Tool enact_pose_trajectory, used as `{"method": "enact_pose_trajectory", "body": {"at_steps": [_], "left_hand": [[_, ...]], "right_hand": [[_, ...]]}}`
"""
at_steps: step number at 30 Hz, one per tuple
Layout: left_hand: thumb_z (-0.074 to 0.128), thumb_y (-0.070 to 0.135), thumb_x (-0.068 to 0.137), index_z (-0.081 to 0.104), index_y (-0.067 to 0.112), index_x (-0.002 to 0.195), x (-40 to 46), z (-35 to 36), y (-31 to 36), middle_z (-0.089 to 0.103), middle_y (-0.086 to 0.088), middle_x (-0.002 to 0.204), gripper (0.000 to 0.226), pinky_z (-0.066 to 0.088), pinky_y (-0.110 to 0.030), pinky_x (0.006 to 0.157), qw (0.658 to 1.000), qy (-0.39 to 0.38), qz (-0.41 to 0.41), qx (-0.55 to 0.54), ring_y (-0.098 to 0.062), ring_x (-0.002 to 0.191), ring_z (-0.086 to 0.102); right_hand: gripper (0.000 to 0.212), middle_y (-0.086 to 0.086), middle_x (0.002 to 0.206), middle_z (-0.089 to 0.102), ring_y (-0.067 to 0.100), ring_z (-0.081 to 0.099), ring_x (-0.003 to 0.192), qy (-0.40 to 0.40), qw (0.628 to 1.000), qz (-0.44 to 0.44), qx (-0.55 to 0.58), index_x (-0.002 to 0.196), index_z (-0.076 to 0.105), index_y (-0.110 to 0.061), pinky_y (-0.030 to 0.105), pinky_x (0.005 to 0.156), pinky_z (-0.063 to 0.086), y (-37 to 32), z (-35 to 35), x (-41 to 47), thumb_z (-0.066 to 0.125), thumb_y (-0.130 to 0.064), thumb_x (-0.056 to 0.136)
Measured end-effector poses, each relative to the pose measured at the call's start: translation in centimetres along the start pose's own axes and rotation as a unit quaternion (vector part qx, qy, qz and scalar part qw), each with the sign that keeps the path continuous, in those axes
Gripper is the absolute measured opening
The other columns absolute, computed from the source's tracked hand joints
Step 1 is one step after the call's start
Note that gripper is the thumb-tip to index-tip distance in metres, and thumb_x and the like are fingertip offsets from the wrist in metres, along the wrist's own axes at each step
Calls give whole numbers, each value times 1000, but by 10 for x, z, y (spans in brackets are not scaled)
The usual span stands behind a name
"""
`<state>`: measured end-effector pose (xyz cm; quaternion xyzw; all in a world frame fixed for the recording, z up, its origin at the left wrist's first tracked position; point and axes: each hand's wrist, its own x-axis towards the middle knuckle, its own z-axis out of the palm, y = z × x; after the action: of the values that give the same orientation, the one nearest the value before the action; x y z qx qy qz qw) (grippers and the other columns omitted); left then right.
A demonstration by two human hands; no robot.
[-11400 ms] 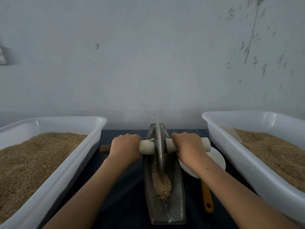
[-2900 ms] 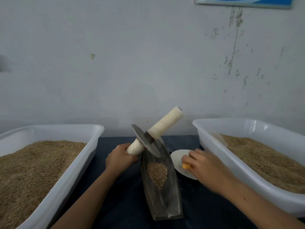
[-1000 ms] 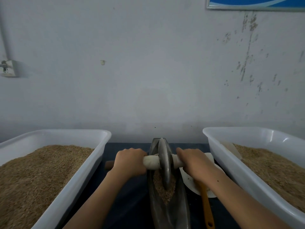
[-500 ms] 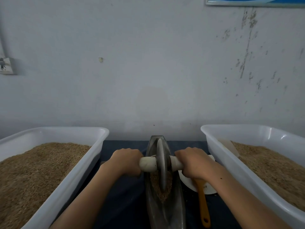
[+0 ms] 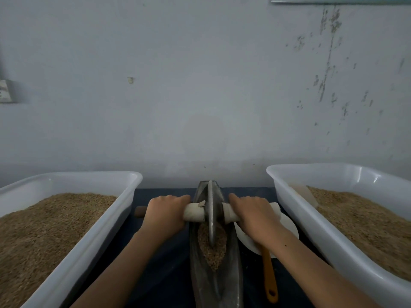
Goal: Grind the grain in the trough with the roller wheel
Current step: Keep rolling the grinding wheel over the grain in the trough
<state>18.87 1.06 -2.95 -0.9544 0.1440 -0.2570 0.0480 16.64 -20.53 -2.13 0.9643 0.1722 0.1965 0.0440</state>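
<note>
Dark cloth (image 5: 160,263) below scuffed wall (image 5: 200,96)

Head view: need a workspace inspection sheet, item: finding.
Surface: dark blue table cover, loose specks near the trough.
Job's things: metal trough lengthwise at centre, grain pile inside; roller wheel stands upright in the grain, axle across the trough.
Clutter: white dish right of the trough, orange handle pointing toward the person.
Grips: left hand and right hand each curled round an axle handle.
Cables: nothing seen.
Surroundings: left tub and right tub, both white and holding grain; scuffed pale wall behind.
</note>
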Motion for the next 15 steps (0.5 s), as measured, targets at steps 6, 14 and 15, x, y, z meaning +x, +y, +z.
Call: {"method": "enact_pose_trajectory", "body": {"at_steps": [6, 14, 15], "left_hand": [[62, 32, 79, 58, 29, 109, 3, -17, -3, 65, 4, 102, 31, 42, -28, 71, 985, -167, 30, -14, -17, 93, 61], [62, 33, 80, 59, 28, 108, 7, -13, -1, 65, 4, 98, 29, 38, -29, 67, 987, -156, 22, -14, -17, 89, 61], [60, 34, 80, 58, 29, 106, 6, -11, -1, 65, 5, 97, 26, 36, -29, 66, 991, -129, 19, -12, -17, 89, 61]], "right_hand": [[27, 6, 106, 61, 24, 59, 94, -131, 991, -5, -2, 113, 53, -17, 30, 70, 36, 0, -17, 5, 57, -13, 86], [21, 5, 97, 56, 25, 55, 91, -112, 994, 6, -3, 94, 36, -21, 31, 68, 32, -1, -13, 9, 51, -7, 88], [24, 2, 89, 52, 25, 52, 87, -89, 996, 10, -3, 94, 31, -21, 31, 68, 30, -2, -10, 9, 50, -7, 89]]}}
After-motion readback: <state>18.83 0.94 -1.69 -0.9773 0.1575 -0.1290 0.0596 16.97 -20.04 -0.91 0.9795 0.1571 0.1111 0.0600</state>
